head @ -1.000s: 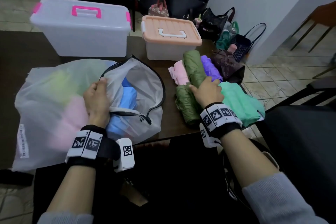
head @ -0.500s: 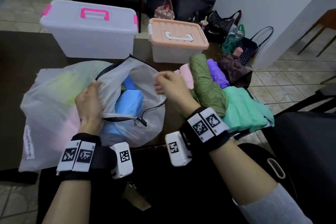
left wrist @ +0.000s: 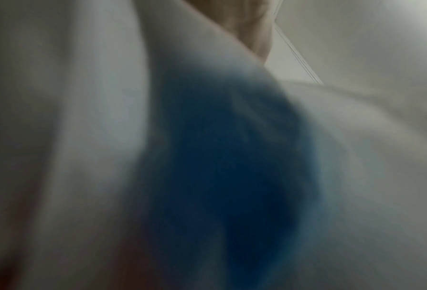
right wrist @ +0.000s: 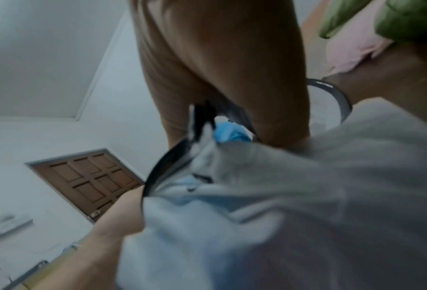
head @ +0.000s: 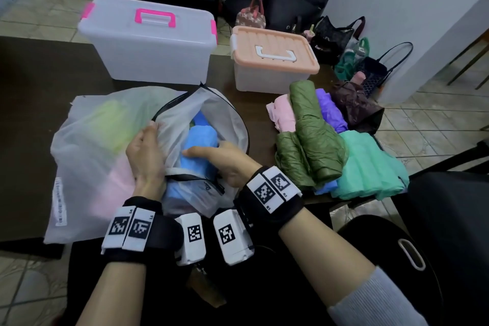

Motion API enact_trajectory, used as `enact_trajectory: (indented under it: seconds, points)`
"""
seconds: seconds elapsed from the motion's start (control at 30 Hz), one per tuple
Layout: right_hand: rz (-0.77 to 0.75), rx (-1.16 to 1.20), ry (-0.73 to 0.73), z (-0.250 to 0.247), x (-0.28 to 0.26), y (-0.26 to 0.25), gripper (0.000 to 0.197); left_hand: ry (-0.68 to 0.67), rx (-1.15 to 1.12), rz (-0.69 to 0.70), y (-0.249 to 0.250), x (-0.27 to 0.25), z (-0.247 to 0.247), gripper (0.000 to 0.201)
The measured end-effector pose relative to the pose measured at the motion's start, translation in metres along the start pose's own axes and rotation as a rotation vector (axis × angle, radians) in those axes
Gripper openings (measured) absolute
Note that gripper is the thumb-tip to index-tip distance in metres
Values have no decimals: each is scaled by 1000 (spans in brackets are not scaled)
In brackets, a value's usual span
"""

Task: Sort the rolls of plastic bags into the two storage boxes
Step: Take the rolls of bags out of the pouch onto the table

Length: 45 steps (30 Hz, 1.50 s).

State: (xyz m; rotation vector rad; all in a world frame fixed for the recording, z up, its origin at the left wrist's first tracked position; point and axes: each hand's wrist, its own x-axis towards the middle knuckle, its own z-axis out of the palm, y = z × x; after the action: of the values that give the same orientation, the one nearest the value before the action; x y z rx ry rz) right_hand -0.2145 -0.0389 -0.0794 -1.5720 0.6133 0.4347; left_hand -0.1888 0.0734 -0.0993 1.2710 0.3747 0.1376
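A translucent white zip bag (head: 90, 167) lies on the dark table with several rolls inside, green and pink showing through its side. My left hand (head: 145, 151) grips the edge of its open mouth. My right hand (head: 219, 161) is inside the mouth, its thumb and fingers round a blue roll (head: 201, 137); the fingertips are hidden. The right wrist view shows the same blue roll (right wrist: 230, 133) past the zip edge. To the right lies a pile of rolls: olive green (head: 315, 137), pink (head: 283, 114), purple (head: 330, 111), mint (head: 367, 167). Both storage boxes stand closed behind: clear with a pink handle (head: 148, 55), peach-lidded (head: 272, 61).
Dark handbags (head: 277, 0) crowd the floor by the wall behind the table. A black chair (head: 449, 219) stands close at the right. The pile of rolls reaches the table's right edge. The left wrist view is blurred, filled by bag material and blue.
My right hand left the pile of rolls, crossed to the left and went into the bag onto the blue roll. My left hand has kept hold of the bag's edge.
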Motion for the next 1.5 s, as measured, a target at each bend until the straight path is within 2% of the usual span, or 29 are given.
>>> enact_trajectory:
  seconds: [0.17,0.27,0.43,0.53,0.63,0.77,0.87,0.9,1.0,1.07,1.17,1.23,1.3,1.4,1.5]
  points:
    - [-156,40,45,-16,-7,-6,34,31,-95,-51,4,-2,7,24]
    - [-191,99,32,-25,-8,-8,23,22,-84,-65,1,1,10,22]
    - [-206,135,-8,-33,-9,-7,20,30,-71,-61,-4,1,11,21]
    - [-139,117,-16,-31,-5,-4,19,16,-56,-63,-8,2,10,22]
    - [-69,59,-27,-24,1,0,37,12,-43,-51,-10,3,10,23]
    - [-91,-17,13,-7,2,1,69,16,15,-11,-12,3,8,27]
    - [-138,-225,137,3,16,9,107,0,-3,-23,-11,2,8,27]
    - [-138,-324,161,3,11,6,110,-5,-3,-24,-10,2,9,27]
    - [-144,-516,320,-6,0,3,94,-8,2,-34,-11,2,8,26]
    - [-184,-554,356,-9,2,2,85,-8,-7,-51,-12,4,7,25]
    - [-224,-691,208,4,9,-2,88,-2,-13,-60,-13,5,6,24]
    - [-201,-720,144,5,9,-8,71,-3,-15,-59,-14,5,6,25]
    - [-188,-681,108,-3,6,-7,47,-2,-17,-61,-13,4,7,26]
    - [-86,-467,133,-18,12,1,50,-6,-39,-76,-11,4,8,25]
    - [-92,-141,135,-26,8,-5,38,-16,-46,-84,-6,1,12,25]
